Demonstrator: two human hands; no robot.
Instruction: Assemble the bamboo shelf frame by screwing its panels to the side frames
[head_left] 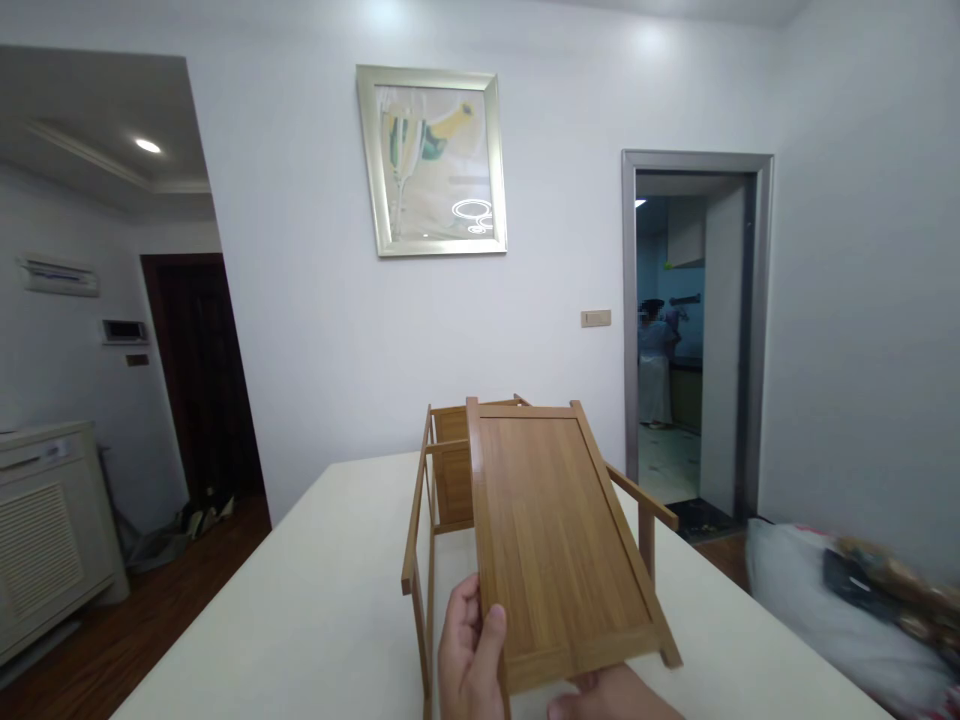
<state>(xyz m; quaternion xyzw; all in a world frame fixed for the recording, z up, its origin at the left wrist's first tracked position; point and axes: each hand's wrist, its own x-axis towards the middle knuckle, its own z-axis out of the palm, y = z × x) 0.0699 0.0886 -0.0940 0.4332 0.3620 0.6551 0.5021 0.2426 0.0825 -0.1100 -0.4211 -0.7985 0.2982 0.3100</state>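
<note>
A brown wooden panel (559,520) with a raised frame and short legs at its corners is tilted in front of me, its near end low. My left hand (472,650) is closed on the panel's left edge near the bottom, thumb towards me. Just under the near edge is my right hand (611,695), its fingers curled and partly hidden by the panel; what they hold, if anything, cannot be seen. Behind the panel a wooden rack frame (424,500) with slim side bars and smaller back panels (454,485) stands on the white table (322,580).
A framed picture (439,160) hangs on the wall beyond the table. To the right, a doorway (630,330) shows a person (656,360) in another room. A pale bundle with dark items (840,600) lies at the right. At the left stands a white cabinet (52,530).
</note>
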